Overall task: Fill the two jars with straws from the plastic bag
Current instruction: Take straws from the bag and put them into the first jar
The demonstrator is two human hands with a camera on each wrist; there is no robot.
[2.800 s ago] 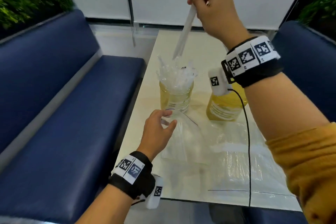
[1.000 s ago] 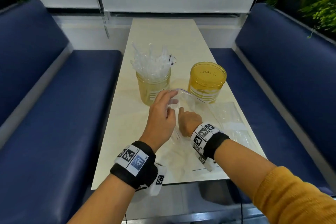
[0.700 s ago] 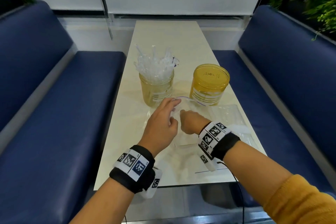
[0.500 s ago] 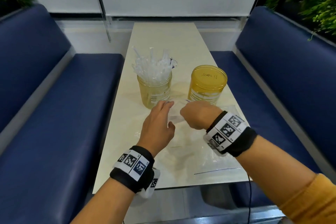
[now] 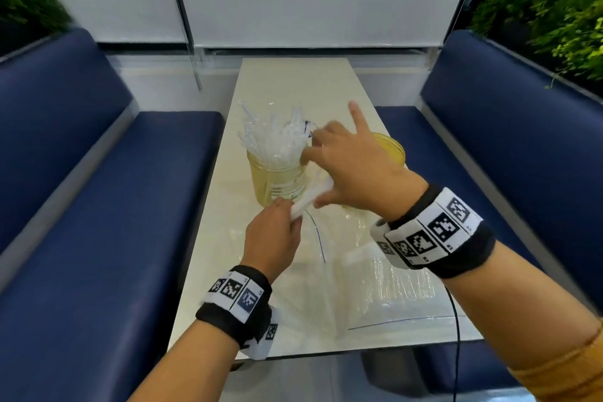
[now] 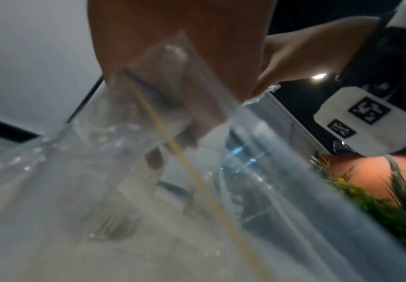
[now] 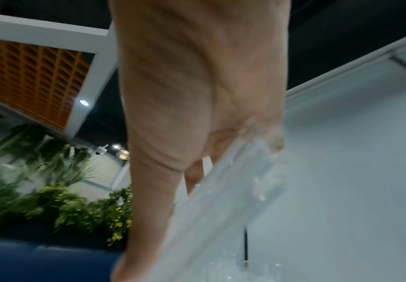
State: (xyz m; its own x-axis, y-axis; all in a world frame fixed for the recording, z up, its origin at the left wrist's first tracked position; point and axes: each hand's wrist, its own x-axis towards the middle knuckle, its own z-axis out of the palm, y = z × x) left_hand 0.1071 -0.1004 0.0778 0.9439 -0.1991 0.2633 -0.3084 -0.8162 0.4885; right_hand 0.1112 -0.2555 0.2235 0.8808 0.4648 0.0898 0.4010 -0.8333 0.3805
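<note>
Right hand: raised over the surface's middle, fingers closed around a bundle of wrapped straws.
Left hand: pinching the plastic bag mouth, near the front edge.
Left jar: packed with straws.
Right jar: mostly hidden behind the right hand.

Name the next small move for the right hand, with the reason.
Probably carry the straws in the right hand over to the right jar and drop them in: the left jar is already packed with straws, while this one looks empty.
</note>
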